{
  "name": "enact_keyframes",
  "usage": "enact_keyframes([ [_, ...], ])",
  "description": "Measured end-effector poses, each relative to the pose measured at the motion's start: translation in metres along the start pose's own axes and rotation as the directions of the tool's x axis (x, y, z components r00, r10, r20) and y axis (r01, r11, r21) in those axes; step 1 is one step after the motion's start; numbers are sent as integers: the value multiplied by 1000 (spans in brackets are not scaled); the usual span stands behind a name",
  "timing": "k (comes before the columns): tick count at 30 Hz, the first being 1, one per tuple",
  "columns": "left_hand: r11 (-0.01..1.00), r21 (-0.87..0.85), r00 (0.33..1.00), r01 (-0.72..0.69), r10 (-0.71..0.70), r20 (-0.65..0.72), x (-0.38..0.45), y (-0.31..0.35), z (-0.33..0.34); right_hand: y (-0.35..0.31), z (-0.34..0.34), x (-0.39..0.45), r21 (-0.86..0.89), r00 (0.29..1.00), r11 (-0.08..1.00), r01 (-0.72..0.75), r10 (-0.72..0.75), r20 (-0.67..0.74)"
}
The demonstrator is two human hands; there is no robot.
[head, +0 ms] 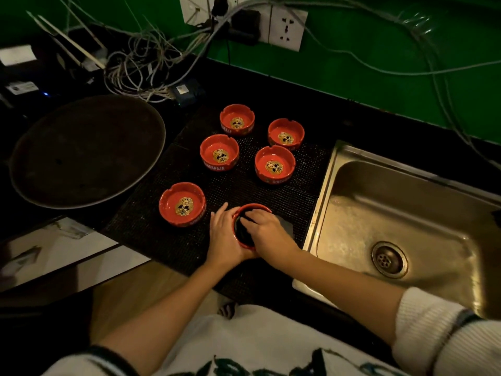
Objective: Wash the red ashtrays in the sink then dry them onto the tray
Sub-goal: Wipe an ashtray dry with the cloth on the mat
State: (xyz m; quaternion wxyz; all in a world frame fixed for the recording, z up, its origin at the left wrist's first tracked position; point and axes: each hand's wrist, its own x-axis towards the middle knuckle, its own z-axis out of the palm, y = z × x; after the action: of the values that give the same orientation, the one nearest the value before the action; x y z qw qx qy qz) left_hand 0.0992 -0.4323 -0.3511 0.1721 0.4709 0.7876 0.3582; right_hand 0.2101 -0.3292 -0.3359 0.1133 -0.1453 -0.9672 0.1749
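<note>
The red ashtray (250,208) in hand sat on the black dimpled mat (284,202) at the near edge of the worktop (379,123), just left of the steel sink (406,218). The left hand (223,237) cupped its outer wall, fingers curled round the rim. The right hand (267,230) pressed a dark cloth (284,225) down into the bowl, fingers bent over it, so both hands were closed on something rather than spread.

From where I stood this looked like the drying stage. Five more ashtrays stood upright on the mat: one (182,203) just left of the hands, and four further back (219,153) (275,164) (237,119) (286,132), each apart from its neighbours. Whether those were already washed or dried I could not tell; they showed clean bowls with a gold emblem.

The round dark tray (40,164) to the left held no ashtray, so every piece was yet to be moved there. The sink held no ashtray and no standing water that I could see. Behind, a tangle of cables (141,63) hung below the wall sockets (286,27).
</note>
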Motion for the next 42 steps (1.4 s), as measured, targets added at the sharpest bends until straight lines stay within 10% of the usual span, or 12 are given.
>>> enact_keyframes([
  [9,958,17,775,-286,221,592,54,-5,-44,26,-39,6,240,868,879,412,-459,189],
  [19,994,-98,998,49,-53,-40,-21,11,8,-7,1,-4,43,1000,999,13,-14,13],
  [25,993,-23,983,-115,117,143,7,-5,-13,16,-10,0,151,939,949,277,-300,166],
  [31,977,-51,825,-206,201,528,43,-2,-43,33,-39,0,128,895,931,343,-365,255],
  [38,999,-29,986,-35,40,162,-6,3,-4,-6,-4,-3,-18,1000,1000,-15,16,10],
  [42,998,-56,997,8,-4,73,-2,6,4,-7,2,-2,27,998,999,31,-32,60],
])
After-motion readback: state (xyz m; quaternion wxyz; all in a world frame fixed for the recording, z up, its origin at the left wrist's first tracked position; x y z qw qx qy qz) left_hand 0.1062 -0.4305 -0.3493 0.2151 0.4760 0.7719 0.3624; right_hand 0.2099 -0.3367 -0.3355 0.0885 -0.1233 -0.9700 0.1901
